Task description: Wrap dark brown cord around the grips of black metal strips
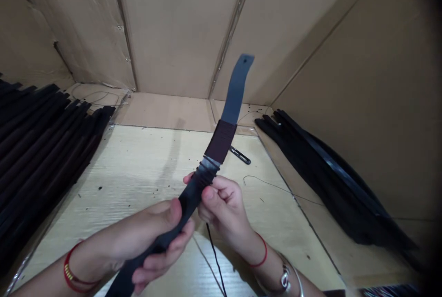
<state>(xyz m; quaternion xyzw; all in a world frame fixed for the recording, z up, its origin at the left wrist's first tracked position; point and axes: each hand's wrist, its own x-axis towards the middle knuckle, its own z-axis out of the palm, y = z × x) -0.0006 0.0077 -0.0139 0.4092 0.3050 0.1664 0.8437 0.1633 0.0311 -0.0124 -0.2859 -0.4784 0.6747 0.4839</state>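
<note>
A long dark strap (235, 94) rises from the bottom centre toward the back wall, tilted to the right. A band of dark thread (220, 142) is wound around its middle, with a few looser turns just below. My left hand (152, 237) is wrapped around the strap's lower part. My right hand (221, 200) pinches the strap at the lower turns of thread, fingers closed. A thin black thread (214, 255) hangs down from under that hand.
A stack of dark straps (41, 149) lies at the left on the light wooden table (138, 172). Another pile of dark straps (331, 177) lies at the right. A small black clip (241, 155) and a loose thread (276, 186) rest behind my hands. Cardboard walls (179, 25) enclose the area.
</note>
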